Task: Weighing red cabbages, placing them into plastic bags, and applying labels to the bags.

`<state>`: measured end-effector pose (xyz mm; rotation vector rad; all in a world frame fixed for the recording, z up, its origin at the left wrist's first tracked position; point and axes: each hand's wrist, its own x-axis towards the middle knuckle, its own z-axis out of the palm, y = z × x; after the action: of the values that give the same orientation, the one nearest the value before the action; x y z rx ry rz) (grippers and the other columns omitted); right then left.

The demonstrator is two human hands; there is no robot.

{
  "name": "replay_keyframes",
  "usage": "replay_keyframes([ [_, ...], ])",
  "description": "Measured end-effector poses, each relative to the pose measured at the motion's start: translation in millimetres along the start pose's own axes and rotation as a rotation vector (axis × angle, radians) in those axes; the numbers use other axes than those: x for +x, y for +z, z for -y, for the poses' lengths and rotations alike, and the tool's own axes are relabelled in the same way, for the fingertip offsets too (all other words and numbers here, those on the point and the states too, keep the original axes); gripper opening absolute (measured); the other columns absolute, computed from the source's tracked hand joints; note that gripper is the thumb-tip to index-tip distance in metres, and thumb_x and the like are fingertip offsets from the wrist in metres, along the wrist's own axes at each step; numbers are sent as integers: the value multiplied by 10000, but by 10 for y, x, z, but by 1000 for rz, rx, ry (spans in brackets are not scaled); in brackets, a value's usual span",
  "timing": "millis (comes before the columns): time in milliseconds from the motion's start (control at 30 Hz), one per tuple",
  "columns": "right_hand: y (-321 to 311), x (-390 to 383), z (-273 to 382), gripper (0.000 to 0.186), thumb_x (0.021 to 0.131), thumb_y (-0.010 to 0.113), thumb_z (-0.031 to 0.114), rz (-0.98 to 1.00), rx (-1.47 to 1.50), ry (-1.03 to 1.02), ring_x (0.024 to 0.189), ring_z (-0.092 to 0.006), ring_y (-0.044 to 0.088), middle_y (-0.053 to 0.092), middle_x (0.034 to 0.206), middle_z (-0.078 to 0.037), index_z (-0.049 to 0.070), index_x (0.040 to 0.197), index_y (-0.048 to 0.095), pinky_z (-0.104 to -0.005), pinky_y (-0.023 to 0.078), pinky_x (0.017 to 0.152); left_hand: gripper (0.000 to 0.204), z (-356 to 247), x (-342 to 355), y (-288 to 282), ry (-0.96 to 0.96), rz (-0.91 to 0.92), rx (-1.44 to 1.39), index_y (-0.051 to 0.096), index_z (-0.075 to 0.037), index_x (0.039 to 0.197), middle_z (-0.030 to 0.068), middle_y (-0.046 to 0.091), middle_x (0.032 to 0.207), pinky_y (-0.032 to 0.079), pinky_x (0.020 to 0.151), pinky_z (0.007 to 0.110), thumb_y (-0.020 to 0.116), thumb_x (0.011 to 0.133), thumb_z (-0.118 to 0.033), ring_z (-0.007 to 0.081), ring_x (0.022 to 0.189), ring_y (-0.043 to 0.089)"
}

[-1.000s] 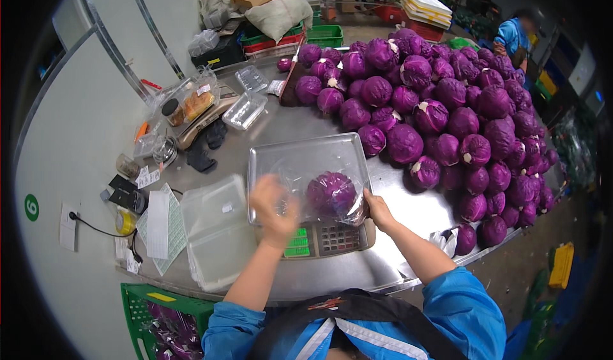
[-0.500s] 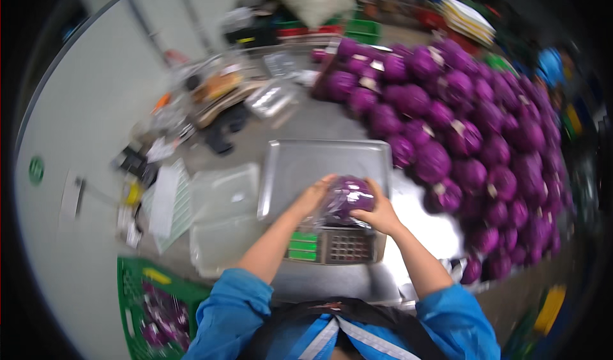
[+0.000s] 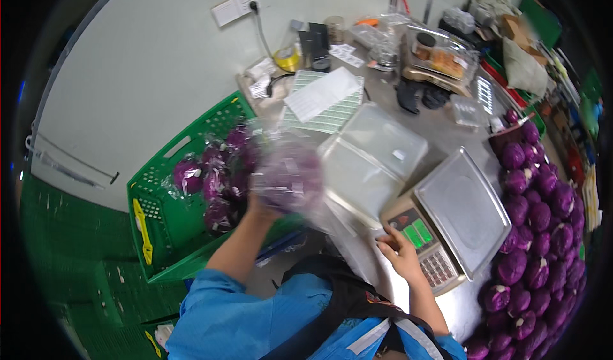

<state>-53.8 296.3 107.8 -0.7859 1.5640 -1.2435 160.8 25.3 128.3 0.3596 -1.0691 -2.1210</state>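
A plastic-wrapped red cabbage (image 3: 290,176), smeared by motion, is in my left hand (image 3: 260,208) over the right side of the green crate (image 3: 167,235). The fingers of that hand are mostly hidden beneath the cabbage. Inside the crate lie several other wrapped red cabbages (image 3: 188,175). My right hand (image 3: 402,256) holds nothing, its fingers apart, by the lit green display and keypad of the weighing scale (image 3: 465,208). Whether a fingertip touches the scale I cannot tell. The scale's metal pan has nothing on it.
Unwrapped red cabbages (image 3: 538,216) are heaped on the right. Clear plastic sheets (image 3: 377,152) lie left of the scale, with papers (image 3: 324,95) beyond. Yellow tape (image 3: 287,58), dark gloves (image 3: 421,95) and a plug socket (image 3: 235,7) are along the wall.
The view has swung left toward the crate. My left hand has carried the wrapped cabbage from the scale to above the crate; my right hand has let go of it and stays by the scale.
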Motion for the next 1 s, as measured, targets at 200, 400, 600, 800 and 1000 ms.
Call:
replay_keyframes([
  [200,38,-253,-667,392,826,555,159,-83,146,350,738,-130,580,587,911,-89,-52,1139,449,-220,440,656,591,-1195,-1092,-1565,30,-791,-66,341,-169,1261,97,370,1284,316,939,486,400,798,-531,288,1164,373],
  [400,335,309,-514,368,813,568,197,5,-193,233,739,-119,577,600,892,-87,-26,1097,499,-250,457,677,556,-1313,-2092,-3422,-225,-1007,-44,364,-82,1239,141,448,1189,409,792,474,541,796,-368,307,1050,454],
  [600,351,176,-935,348,813,569,177,-200,-166,279,798,-141,575,604,911,-115,-24,1088,500,-258,455,718,340,-896,-219,-423,352,-475,1099,541,6,1059,147,549,1061,422,832,323,565,721,-23,260,943,535],
  [800,680,58,-460,364,786,574,224,-145,-399,111,814,-282,600,613,893,-175,15,1080,524,-332,458,741,158,1384,771,672,255,600,1781,653,-126,761,71,613,765,455,645,356,695,615,-171,246,704,588],
  [1000,520,-280,-476,424,785,586,270,-278,-243,123,849,-283,592,601,916,-179,3,1101,496,-343,451,764,85,1885,1240,119,-224,187,1686,652,-130,726,90,589,745,446,659,326,660,673,-196,215,710,575],
])
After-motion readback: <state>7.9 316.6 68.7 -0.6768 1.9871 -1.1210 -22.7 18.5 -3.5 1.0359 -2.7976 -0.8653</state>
